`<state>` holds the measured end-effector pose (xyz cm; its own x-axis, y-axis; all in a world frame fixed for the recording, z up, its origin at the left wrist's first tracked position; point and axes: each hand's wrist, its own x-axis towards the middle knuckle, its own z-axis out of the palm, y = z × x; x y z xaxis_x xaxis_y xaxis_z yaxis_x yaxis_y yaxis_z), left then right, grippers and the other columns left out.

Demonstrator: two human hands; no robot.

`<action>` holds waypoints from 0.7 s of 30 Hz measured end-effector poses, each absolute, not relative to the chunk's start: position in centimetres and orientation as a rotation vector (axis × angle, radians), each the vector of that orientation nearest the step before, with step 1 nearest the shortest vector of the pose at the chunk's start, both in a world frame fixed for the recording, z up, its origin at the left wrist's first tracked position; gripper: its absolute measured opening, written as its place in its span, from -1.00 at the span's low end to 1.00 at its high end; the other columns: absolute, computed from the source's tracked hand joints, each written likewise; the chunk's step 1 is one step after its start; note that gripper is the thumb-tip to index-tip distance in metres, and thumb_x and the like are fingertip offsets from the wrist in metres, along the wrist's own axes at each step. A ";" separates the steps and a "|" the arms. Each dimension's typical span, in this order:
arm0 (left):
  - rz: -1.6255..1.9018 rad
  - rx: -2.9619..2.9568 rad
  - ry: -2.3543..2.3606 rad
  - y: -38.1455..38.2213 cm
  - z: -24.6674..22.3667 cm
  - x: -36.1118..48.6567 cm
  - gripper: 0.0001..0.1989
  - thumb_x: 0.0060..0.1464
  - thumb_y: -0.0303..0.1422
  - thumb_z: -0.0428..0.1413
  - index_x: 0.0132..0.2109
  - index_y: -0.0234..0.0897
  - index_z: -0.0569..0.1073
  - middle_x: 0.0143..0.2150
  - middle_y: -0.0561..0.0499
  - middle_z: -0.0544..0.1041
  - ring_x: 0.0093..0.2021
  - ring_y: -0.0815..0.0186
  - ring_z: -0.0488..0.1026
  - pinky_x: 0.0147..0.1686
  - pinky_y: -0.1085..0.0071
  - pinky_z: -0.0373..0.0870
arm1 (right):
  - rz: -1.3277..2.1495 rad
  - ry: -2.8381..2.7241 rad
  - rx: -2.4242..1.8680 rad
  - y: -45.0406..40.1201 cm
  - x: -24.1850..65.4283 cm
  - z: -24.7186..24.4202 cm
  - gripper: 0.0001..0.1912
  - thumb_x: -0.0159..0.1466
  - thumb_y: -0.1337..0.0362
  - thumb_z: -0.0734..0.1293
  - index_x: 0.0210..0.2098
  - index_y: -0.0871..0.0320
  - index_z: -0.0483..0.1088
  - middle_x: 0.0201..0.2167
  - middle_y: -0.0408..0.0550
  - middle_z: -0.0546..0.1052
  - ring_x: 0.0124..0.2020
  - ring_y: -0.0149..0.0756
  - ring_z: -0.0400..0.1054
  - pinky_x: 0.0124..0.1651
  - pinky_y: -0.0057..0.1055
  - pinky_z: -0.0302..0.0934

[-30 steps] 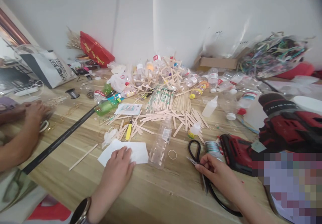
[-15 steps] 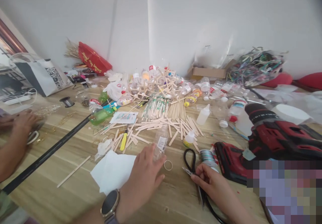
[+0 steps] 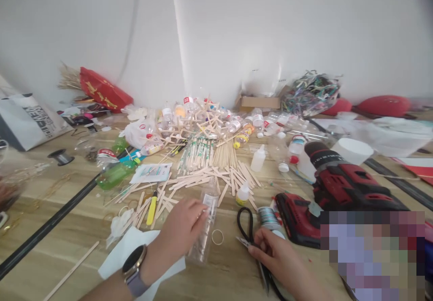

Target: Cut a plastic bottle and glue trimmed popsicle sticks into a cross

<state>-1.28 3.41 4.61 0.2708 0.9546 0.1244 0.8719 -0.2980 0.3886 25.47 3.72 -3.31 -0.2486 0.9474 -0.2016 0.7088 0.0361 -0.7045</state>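
Observation:
My left hand (image 3: 189, 222), with a watch (image 3: 134, 259) on its wrist, is over a clear plastic bottle (image 3: 202, 247) lying on the table. Its fingers are bent together at the bottle's label; what they pinch, if anything, I cannot make out. Fingers curled, my right hand (image 3: 272, 249) grips black-handled scissors (image 3: 245, 222) whose blades stand apart. A pale rubber band (image 3: 217, 237) lies between the hands. Just beyond my right hand stands a spool (image 3: 268, 217). White paper (image 3: 117, 256) is partly under my left forearm.
Wooden sticks (image 3: 192, 179), a yellow-handled tool (image 3: 152, 209) and small glue bottles (image 3: 258, 159) lie ahead. A red and black power drill (image 3: 355, 181) is at the right. Behind are several plastic bottles and a red bag (image 3: 104, 91). A dark strip (image 3: 50, 222) crosses the left side.
My left hand's spread fingers have drawn together over the bottle, uncovering its lower end. My right hand stays on the scissors. The view has turned right; the other person's hands at left have mostly left it.

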 end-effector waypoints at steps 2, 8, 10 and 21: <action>0.416 2.375 1.700 2.8 4.4 -0.2 -0.63 0.20 -0.19 0.08 0.09 -0.17 0.51 0.17 -0.26 0.41 0.17 -0.10 0.33 0.11 -0.10 0.30 | 1.041 -1.992 -1.703 3.6 25.3 -2.9 -0.85 0.19 0.17 0.28 -0.42 0.08 0.26 -0.51 -0.17 0.40 -0.46 -0.29 0.28 -0.39 -0.40 0.05; 0.163 2.331 1.777 2.1 3.6 -0.2 -0.45 0.12 -0.45 0.04 0.27 -0.13 0.32 0.37 -0.35 0.15 0.15 -0.07 0.42 0.04 0.00 0.40 | 1.057 -1.987 -1.688 3.5 25.2 -2.3 -0.86 0.20 0.19 0.28 -0.42 0.09 0.26 -0.52 -0.18 0.39 -0.46 -0.30 0.26 -0.40 -0.42 0.04; 0.200 2.317 1.882 2.3 3.0 -1.2 -0.44 0.13 -0.48 -0.02 0.28 -0.15 0.31 0.35 -0.34 0.18 0.05 -0.01 0.50 -0.02 0.05 0.44 | 1.049 -1.988 -1.677 3.5 25.3 -2.3 -0.86 0.20 0.19 0.29 -0.42 0.10 0.28 -0.51 -0.17 0.40 -0.46 -0.30 0.27 -0.40 -0.41 0.05; 0.334 2.430 1.881 6.5 4.5 0.8 -0.66 0.29 -0.47 -0.17 0.09 -0.37 0.39 0.10 -0.26 0.44 0.09 0.10 0.40 0.11 0.12 0.35 | 0.999 -2.031 -1.708 3.6 25.3 -2.5 -0.85 0.22 0.18 0.31 -0.40 0.10 0.30 -0.50 -0.18 0.43 -0.45 -0.31 0.30 -0.41 -0.42 0.04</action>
<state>0.83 6.46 4.45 0.2365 0.9616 0.1391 0.9508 -0.2585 0.1705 25.33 3.59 -2.51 -0.2447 0.9491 -0.1982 0.7364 0.0489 -0.6748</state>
